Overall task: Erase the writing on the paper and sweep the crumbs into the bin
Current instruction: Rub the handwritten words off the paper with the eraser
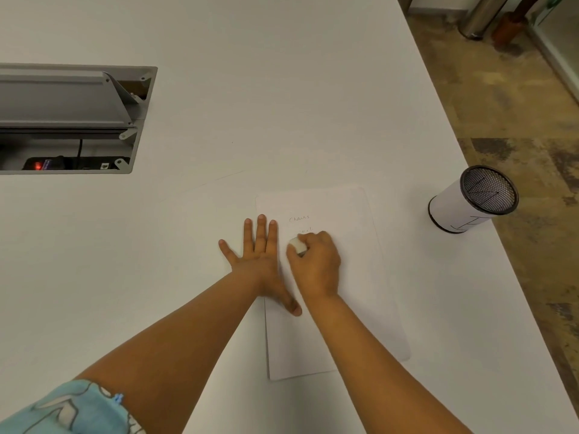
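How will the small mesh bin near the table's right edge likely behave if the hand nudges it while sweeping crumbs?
The bin looks light: thin mesh wrapped in paper, so it would probably slide or tip easily. It is taller than wide and stands close to the table edge, so a push rightward could send it off. Being cylindrical, it would likely roll if toppled.

light: we see even, soft indoor light from overhead, fairly bright | shadows: faint, short ones under the hands and beside the bin (473, 198) | glare: none on the white bench (282, 104) | blur: right hand (316, 264) slightly smeared, writing (299, 218) faint | distortion: we note wide-angle bowing of bench edges toward the corners
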The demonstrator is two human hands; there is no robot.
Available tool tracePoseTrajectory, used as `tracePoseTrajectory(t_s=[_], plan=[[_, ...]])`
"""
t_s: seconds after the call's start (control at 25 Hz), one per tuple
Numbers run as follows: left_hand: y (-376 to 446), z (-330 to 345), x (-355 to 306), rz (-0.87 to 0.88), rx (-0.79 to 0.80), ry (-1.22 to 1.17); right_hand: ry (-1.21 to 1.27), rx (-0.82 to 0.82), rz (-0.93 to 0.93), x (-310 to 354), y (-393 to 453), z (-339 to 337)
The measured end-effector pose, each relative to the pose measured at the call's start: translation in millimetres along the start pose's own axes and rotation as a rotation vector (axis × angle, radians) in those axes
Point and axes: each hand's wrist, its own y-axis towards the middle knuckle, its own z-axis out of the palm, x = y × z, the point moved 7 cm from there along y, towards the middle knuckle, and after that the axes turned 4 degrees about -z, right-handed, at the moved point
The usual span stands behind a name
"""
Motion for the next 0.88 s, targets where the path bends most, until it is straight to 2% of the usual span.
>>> tracePoseTrajectory(t_s=[0.12, 0.28, 0.36, 0.48, 0.68, 0.8, 0.88], plan=[[0.7, 0.1, 0.1, 0.007, 0.003, -0.001, -0.005, 0.069, -0.055, -0.3, 10.2, -2.4], [0.6, -0.1, 0.9, 0.016, 0.0, -0.012, -0.001, -0.127, 0.135, -25.7, 34.2, -33.5], [0.9, -0.1, 0.4, 0.008, 0.005, -0.008, 0.011, -0.078, 0.1, -12.8, 25.5, -18.6], [0.4, 0.0, 0.0, 0.0, 0.014, 0.007, -0.021, 0.068, -0.055, 2.5, 12.7, 1.7], [0.2, 0.4, 1.2, 0.009, 0.013, -0.013, -0.014, -0.115, 0.116, -25.0, 38.3, -35.3], [1.2, 1.0, 0.4, -0.003, 0.017, 0.002, -0.033, 0.034, 0.009, -1.4, 19.7, -2.5], [1.3, 0.9, 1.0, -0.004, 0.017, 0.005, -0.048, 0.075, -0.056, 2.7, 16.6, 1.6]])
